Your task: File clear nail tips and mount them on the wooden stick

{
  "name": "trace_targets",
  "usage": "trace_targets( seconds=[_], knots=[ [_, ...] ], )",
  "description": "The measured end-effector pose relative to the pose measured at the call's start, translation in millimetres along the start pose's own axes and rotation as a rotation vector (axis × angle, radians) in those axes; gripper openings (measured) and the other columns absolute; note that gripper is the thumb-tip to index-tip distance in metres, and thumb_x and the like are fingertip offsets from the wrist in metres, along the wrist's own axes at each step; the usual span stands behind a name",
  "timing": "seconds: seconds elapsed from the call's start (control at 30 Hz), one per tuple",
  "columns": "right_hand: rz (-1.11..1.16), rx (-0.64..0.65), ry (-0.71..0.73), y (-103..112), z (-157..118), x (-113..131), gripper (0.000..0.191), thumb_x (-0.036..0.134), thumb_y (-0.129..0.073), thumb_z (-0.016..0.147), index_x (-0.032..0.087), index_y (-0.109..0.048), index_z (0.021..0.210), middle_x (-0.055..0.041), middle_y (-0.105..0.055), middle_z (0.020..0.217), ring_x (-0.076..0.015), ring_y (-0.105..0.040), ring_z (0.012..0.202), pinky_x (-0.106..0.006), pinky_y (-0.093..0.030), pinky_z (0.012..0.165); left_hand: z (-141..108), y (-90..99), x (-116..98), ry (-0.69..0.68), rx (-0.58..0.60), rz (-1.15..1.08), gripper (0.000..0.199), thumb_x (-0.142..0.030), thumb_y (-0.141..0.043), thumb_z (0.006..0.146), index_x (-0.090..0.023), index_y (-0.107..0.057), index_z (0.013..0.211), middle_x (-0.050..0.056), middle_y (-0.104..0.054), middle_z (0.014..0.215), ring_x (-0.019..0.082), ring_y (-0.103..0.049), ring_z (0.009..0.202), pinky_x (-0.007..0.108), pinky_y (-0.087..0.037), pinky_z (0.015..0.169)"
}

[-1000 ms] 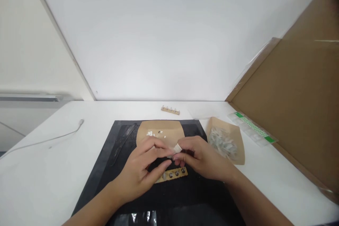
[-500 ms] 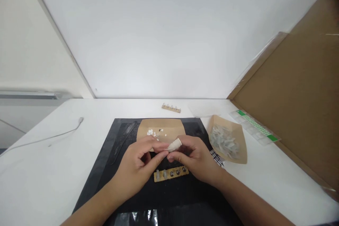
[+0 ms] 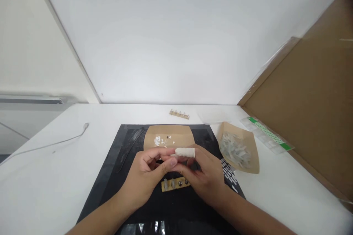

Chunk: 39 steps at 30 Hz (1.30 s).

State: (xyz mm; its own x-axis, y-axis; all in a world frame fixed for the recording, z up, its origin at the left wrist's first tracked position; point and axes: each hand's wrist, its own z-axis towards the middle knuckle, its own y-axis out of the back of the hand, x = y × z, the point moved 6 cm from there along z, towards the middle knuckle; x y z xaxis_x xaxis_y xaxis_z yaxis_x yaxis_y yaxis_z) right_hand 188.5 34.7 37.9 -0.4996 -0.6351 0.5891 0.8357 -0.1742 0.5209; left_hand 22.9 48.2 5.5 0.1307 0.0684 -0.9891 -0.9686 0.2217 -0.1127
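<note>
A whitish finger cot [image 3: 185,152] covers a fingertip of my right hand [image 3: 208,174]. My left hand [image 3: 149,170] meets it above the black mat [image 3: 138,209], thumb and fingers pressed together at the tips. Whatever lies between the fingertips is too small or hidden to name. Below the hands is a tan strip [image 3: 176,188] bearing small pale and shiny metallic knobs; my right hand hides its right end. Behind the hands, a brown paper tray [image 3: 179,132] holds several small white pieces [image 3: 157,140].
At the right sits another brown tray [image 3: 252,145] with translucent pieces, near a green-and-clear plastic strip [image 3: 268,134] and white labels [image 3: 228,172]. A second knobbed strip [image 3: 179,114] lies at the back. A cable [image 3: 60,141] crosses the left side; a cardboard panel [image 3: 311,99] stands right.
The covered finger of my right hand has straightened to lie level, and both hands have closed in together. The right hand now covers the right end of the knobbed strip.
</note>
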Motion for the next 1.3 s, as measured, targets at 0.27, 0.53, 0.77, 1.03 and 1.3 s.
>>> trace_targets(
  seconds=[0.27, 0.53, 0.77, 1.03, 1.3],
  knots=[
    [-0.046, 0.067, 0.070, 3, 8, 0, 0.012, 0.028, -0.068, 0.097, 0.023, -0.061, 0.089, -0.0012, -0.066, 0.077, -0.0152, -0.060, 0.066, -0.027, -0.048, 0.061, 5, 2.9, -3, 0.012, 0.053, 0.029, 0.028, -0.036, -0.077, 0.090, -0.018, -0.078, 0.112, 0.009, -0.083, 0.099, 0.025, -0.079, 0.093, 0.038, -0.065, 0.088],
    [0.130, 0.298, -0.046, 1, 12, -9, 0.017, 0.033, -0.068, 0.098, 0.021, -0.067, 0.086, 0.0005, -0.066, 0.072, -0.0131, -0.059, 0.062, -0.025, -0.044, 0.060, 3, 3.0, -11, -0.131, 0.132, 0.231, 0.019, -0.034, -0.067, 0.098, -0.019, -0.069, 0.111, 0.001, -0.080, 0.082, 0.010, -0.069, 0.048, 0.021, -0.055, 0.051],
    [0.663, 0.208, -0.378, 4, 14, -34, 0.018, 0.038, -0.066, 0.100, 0.022, -0.060, 0.092, 0.0011, -0.070, 0.078, -0.0125, -0.068, 0.064, -0.025, -0.051, 0.066, -2, 18.5, -32, -0.659, -0.077, 1.036, 0.013, -0.026, -0.051, 0.103, -0.018, -0.059, 0.111, -0.008, -0.056, 0.054, 0.011, -0.057, 0.042, 0.023, -0.039, 0.048],
    [1.046, 0.057, -0.557, 7, 16, -50, 0.033, 0.045, -0.080, 0.088, 0.019, -0.062, 0.080, 0.0017, -0.063, 0.072, -0.0061, -0.056, 0.057, -0.017, -0.024, 0.046, 9, 62.1, -47, -0.222, -0.353, 1.533, 0.023, -0.038, -0.047, 0.103, -0.021, -0.056, 0.116, -0.001, -0.068, 0.075, 0.018, -0.064, 0.056, 0.027, -0.031, 0.050],
    [1.162, 0.062, -0.570, 5, 13, -44, 0.035, 0.047, -0.078, 0.090, 0.018, -0.062, 0.080, 0.0028, -0.055, 0.071, -0.0048, -0.046, 0.056, -0.018, -0.025, 0.048, -21, 120.5, 4, 0.165, -0.372, 1.651, 0.052, -0.043, -0.034, 0.103, -0.010, -0.070, 0.120, 0.019, -0.066, 0.108, 0.037, -0.061, 0.106, 0.046, -0.048, 0.092]
  ],
)
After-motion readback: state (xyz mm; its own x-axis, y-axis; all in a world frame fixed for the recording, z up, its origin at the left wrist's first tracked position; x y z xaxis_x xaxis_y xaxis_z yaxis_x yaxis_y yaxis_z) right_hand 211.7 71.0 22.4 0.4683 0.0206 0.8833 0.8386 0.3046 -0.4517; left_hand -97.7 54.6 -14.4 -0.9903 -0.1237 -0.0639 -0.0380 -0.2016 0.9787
